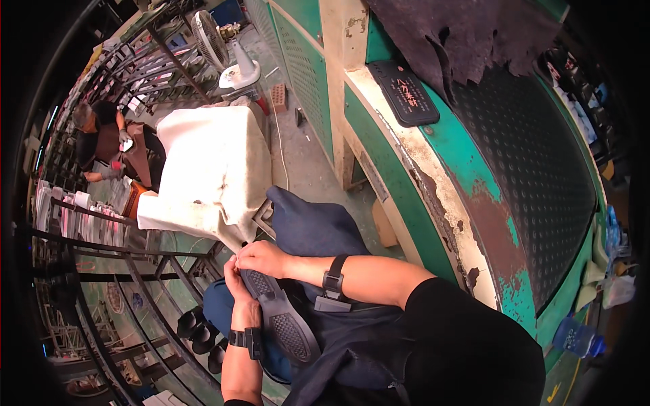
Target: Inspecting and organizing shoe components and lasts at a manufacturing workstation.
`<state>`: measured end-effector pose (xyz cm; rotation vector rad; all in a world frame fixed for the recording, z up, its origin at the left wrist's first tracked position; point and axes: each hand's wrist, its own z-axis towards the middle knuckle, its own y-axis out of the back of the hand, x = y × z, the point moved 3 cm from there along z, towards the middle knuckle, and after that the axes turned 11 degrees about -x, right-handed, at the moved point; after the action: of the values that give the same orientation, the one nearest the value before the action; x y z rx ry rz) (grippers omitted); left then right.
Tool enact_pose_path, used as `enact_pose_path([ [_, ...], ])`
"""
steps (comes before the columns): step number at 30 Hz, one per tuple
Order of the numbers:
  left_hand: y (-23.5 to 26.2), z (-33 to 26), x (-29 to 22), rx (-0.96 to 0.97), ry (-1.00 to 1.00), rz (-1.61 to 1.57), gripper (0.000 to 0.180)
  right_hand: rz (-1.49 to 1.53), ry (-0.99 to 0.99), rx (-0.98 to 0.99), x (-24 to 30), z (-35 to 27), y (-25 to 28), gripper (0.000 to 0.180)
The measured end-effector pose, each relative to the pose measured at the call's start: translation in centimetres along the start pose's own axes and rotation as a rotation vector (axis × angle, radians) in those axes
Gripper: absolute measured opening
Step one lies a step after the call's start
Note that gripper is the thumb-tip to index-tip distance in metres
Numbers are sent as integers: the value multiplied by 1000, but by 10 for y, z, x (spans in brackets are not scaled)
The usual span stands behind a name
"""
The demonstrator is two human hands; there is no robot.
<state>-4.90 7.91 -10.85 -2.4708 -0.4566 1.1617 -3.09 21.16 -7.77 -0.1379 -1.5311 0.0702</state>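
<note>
Two bare hands, one dark shoe: it lies sole up over the lap, its far end at the hands, near end toward the body. Right hand: fingers curled together, clamped on the shoe's far end; exact fingertip contact can't be told. Left hand: fingers close together, closed on the shoe's left edge at that same end, tips partly hidden. Two wrist devices, one per arm: right, left. One white cloth-draped block just beyond the hands. One fan, one black phone-like slab, one blue-capped bottle. One co-worker, left.
</note>
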Motion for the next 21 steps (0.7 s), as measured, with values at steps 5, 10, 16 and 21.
enact_pose_path([
  [5, -3, -13, -9, 92, -236, 2, 42, -100, 179, -14, 25, -9, -8, 25],
  [10, 4, -15, -4, -44, -227, 214, 55, 128, 32, -76, -2, 21, 5, 33],
  [16, -38, -146, 19, 56, 533, -271, 73, 516, -387, -145, -30, 47, 19, 42],
  [21, -32, -155, 12, 32, -1155, 1959, 68, 411, -403, -351, -32, 41, 0, 44],
])
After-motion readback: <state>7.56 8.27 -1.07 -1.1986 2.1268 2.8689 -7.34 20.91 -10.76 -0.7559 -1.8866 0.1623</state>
